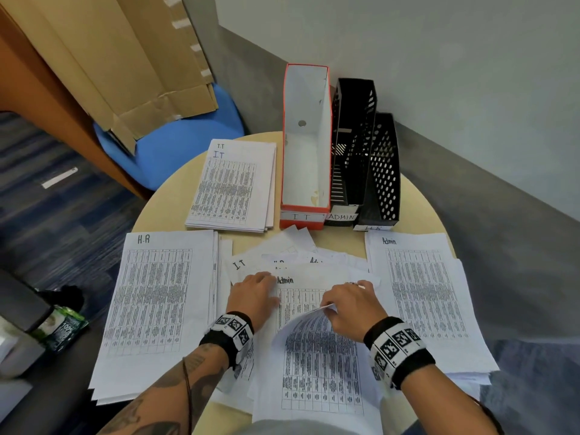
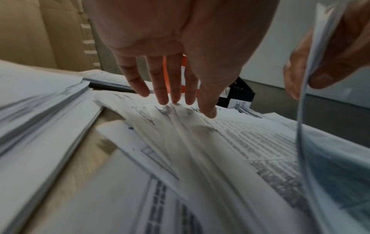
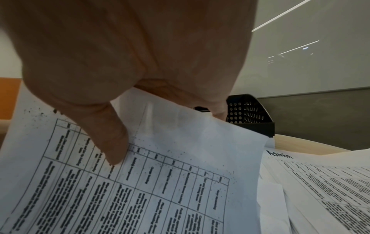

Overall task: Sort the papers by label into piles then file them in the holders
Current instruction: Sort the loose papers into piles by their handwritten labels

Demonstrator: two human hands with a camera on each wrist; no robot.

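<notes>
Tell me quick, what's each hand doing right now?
Left hand: open, straight fingers resting on the unsorted papers.
Right hand: pinching the top edge of a lifted sheet.

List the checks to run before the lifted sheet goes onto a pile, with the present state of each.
1. Right hand has the lifted sheet pinched by its top edge: ok.
2. Left hand lies flat on the unsorted stack, holding it down: ok.
3. Label on the lifted sheet readable: cannot tell, the hand and the curl hide it.
4. Three piles distinct: H.R pile, I.T pile, Admin pile: ok.
5. Only one sheet lifted: cannot tell.
6. Orange I.T holder empty: ok.
</notes>
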